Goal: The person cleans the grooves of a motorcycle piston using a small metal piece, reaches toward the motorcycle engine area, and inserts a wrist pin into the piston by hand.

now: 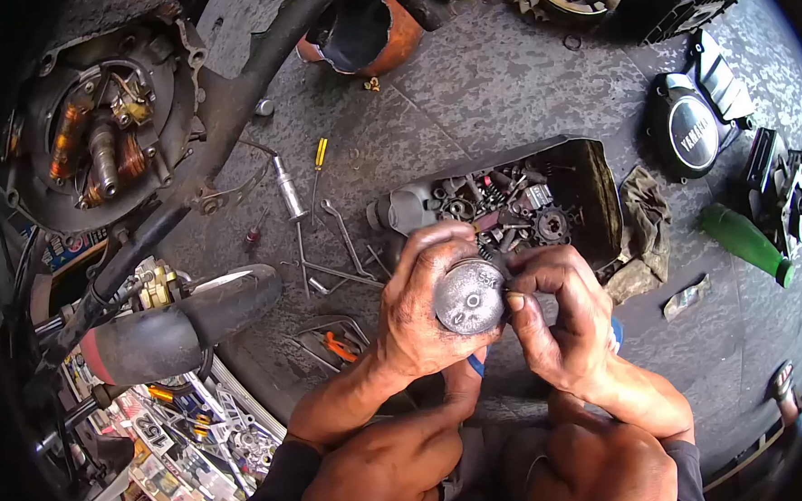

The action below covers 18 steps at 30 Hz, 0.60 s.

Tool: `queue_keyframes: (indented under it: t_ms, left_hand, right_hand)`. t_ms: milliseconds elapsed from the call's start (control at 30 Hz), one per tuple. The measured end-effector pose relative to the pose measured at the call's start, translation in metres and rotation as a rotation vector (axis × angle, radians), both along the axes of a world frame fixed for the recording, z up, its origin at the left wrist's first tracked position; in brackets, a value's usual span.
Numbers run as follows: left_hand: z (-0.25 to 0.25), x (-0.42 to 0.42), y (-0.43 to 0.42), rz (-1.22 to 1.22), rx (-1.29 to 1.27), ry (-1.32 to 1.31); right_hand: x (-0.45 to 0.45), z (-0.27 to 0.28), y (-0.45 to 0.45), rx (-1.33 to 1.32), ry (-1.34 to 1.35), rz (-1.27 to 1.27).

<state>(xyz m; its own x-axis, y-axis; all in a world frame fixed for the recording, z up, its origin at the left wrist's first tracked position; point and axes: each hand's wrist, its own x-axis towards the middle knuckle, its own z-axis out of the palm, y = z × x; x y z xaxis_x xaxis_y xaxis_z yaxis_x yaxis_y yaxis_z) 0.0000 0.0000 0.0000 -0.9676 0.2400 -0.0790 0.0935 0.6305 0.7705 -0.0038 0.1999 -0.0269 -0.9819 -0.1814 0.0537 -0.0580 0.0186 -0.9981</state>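
My left hand [426,294] is wrapped round a grey metal piston [472,299], its round crown facing up at me with stamped marks and a small ring at the centre. Close against the piston's right side is my right hand [563,315], fingers curled and thumb pressed to the index finger. Whatever lies in that pinch is too small or hidden to name. Just beyond both hands, a dark open container [602,185] holds gears, springs, bolts and other small engine parts [517,208].
Spanners [341,235], a socket wrench [287,188], a yellow screwdriver [321,155] and orange-handled pliers [340,346] lie left. Rags [644,224], a green bottle [745,241] and a Yamaha cover [689,131] lie right. An opened engine [104,130] and motorcycle frame stand at left.
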Motion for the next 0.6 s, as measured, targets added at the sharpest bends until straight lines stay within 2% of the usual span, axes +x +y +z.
queue_keyframes:
  t_ms: [67,267,600]
  left_hand:
    - [-0.003,0.001,0.004,0.052,0.126,-0.02]
    - [-0.009,0.004,-0.003,0.032,0.183,0.032]
    - [-0.002,0.002,-0.003,0.004,0.189,0.052]
  right_hand:
    - [-0.002,0.002,0.004,0.098,0.179,0.023]
    - [-0.004,0.005,0.001,0.157,0.313,0.038]
    - [-0.001,0.012,0.003,0.189,0.353,0.076]
